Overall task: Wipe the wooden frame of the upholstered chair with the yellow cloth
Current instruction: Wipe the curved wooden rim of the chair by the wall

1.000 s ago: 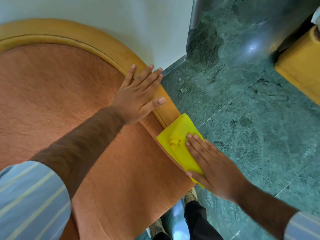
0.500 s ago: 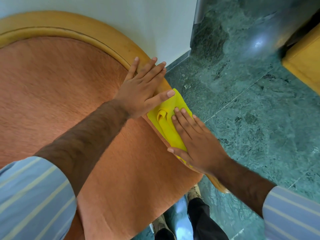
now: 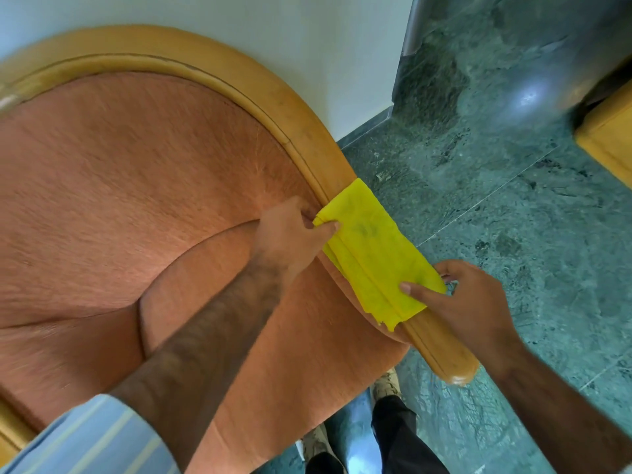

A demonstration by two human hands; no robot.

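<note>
The yellow cloth [image 3: 372, 248] lies spread flat over the right arm of the chair's curved wooden frame [image 3: 287, 114]. My left hand [image 3: 290, 234] pinches the cloth's inner edge, over the orange upholstery [image 3: 119, 186]. My right hand [image 3: 458, 302] pinches the cloth's outer edge from the floor side. The cloth shows faint dark smudges. Below the cloth, the bare end of the frame's arm [image 3: 444, 354] sticks out toward me.
A white wall [image 3: 307, 35] stands right behind the chair back. Green marble floor [image 3: 513, 217] fills the right side. A yellow wooden piece of furniture [image 3: 608, 138] sits at the far right. My shoes and dark trousers [image 3: 393, 432] are at the bottom.
My left hand left the frame and took the cloth's inner edge. My right hand lifted its flat palm and now pinches the outer edge. The bunched cloth is now spread out.
</note>
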